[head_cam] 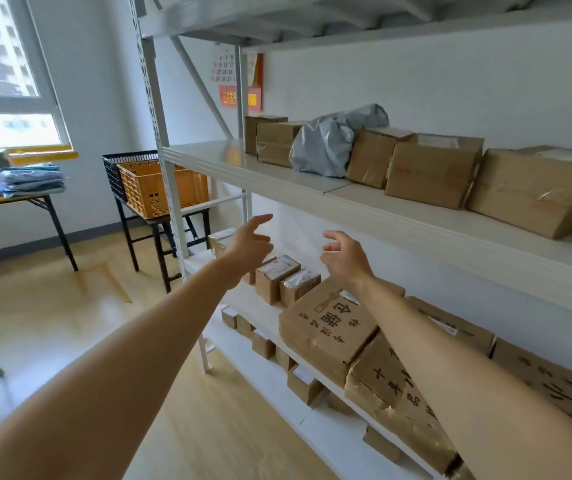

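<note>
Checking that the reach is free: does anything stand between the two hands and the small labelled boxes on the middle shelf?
Nothing visible does. The left hand and right hand hang open, holding nothing, over the small boxes. The big printed box lies to their right, aside from the reach.

Both my arms stretched out ahead, hands empty.

My left hand [249,249] reaches forward with the forefinger pointing out and the other fingers loosely bent, holding nothing. My right hand [345,256] is level with it and a little apart, fingers relaxed and gently curved, thumb turned toward the left hand, also empty. Both forearms are bare, nearly straight from elbow to wrist, angling inward toward each other.
</note>
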